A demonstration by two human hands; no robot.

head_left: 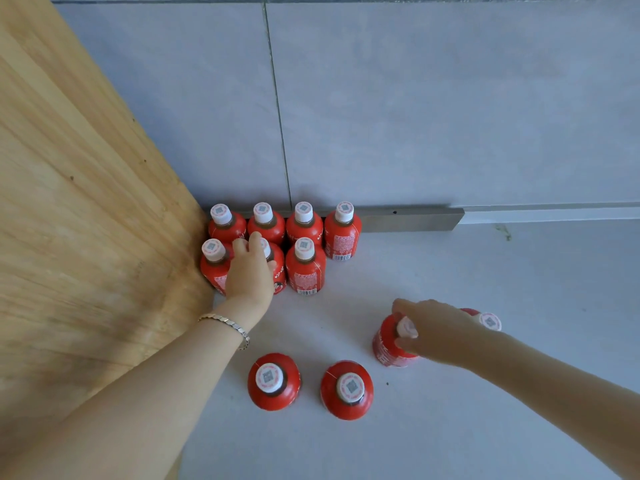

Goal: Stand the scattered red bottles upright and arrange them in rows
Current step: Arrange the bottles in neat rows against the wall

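Several red bottles with white caps stand upright on the white floor. A back row [304,221] lines the wall; in front of it stands a second row [305,268]. My left hand [250,268] grips the middle bottle [278,271] of the second row around its neck. My right hand [434,329] closes over the cap of a loose upright bottle [389,344] further right. Another bottle [489,321] shows behind that hand, mostly hidden. Two more upright bottles [273,381] [347,389] stand apart near me.
A wooden panel [79,220] rises on the left, touching the rows' left end. A grey tiled wall [415,98] with a metal strip [412,219] at its base closes the back. White floor [519,271] extends to the right.
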